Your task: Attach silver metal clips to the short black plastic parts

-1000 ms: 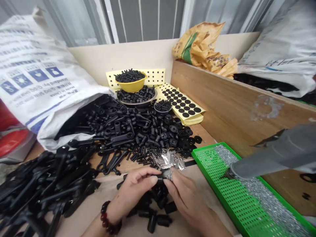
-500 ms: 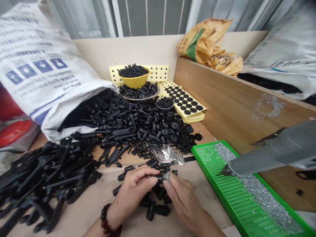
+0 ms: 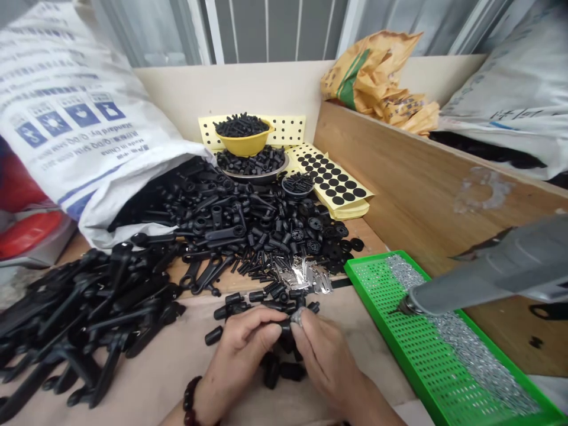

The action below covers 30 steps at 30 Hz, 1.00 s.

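My left hand (image 3: 242,349) and my right hand (image 3: 323,358) meet low in the middle of the view. Between their pinched fingertips they hold a small black plastic cylinder with a shiny metal clip (image 3: 293,322) on it. Under and around the hands lie short black cylinders (image 3: 277,370) on the tan board. Just beyond the fingers sits a little heap of shiny metal clips (image 3: 306,278). A dark bead bracelet (image 3: 190,402) is on my left wrist.
A big pile of black plastic arms and levers (image 3: 133,278) spills from a white sack (image 3: 75,136). A yellow bowl (image 3: 244,145), dotted yellow sheets (image 3: 337,189), a green perforated tray (image 3: 399,331) of small metal screws and a grey power screwdriver (image 3: 483,278) stand around. A wooden partition (image 3: 421,183) rises at right.
The hands with the small part have sunk lower in the picture and drawn slightly nearer. More of the black cylinders show beyond the fingers. The view has tilted a little.
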Each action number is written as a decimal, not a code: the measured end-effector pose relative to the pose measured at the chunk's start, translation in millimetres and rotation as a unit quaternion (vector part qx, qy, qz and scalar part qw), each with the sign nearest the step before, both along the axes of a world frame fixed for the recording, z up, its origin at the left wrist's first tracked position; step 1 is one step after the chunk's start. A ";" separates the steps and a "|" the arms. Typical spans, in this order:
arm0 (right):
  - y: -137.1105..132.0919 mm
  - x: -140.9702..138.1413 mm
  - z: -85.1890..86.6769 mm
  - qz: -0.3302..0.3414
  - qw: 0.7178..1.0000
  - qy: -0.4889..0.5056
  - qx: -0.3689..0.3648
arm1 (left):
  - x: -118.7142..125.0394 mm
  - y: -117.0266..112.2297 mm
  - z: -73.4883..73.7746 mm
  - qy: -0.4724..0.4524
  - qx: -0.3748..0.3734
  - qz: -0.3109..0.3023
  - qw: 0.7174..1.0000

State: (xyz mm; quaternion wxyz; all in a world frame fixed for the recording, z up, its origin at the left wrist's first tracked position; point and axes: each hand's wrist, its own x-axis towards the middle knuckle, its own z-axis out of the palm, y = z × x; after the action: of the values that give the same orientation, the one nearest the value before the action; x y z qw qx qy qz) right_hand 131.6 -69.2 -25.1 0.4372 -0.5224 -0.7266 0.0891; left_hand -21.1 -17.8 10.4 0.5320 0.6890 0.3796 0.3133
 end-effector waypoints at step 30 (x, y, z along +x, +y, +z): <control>-7.9 -6.3 -4.4 0.026 0.994 -0.086 0.065 | 3.1 -29.4 -13.0 0.012 0.056 0.124 0.991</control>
State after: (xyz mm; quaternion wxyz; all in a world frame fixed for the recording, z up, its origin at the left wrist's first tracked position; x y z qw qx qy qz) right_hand 125.2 -77.1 -29.5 0.4035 -0.4795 -0.7792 0.0083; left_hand -18.0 -47.1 -2.6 0.4451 0.6692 0.4498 0.3895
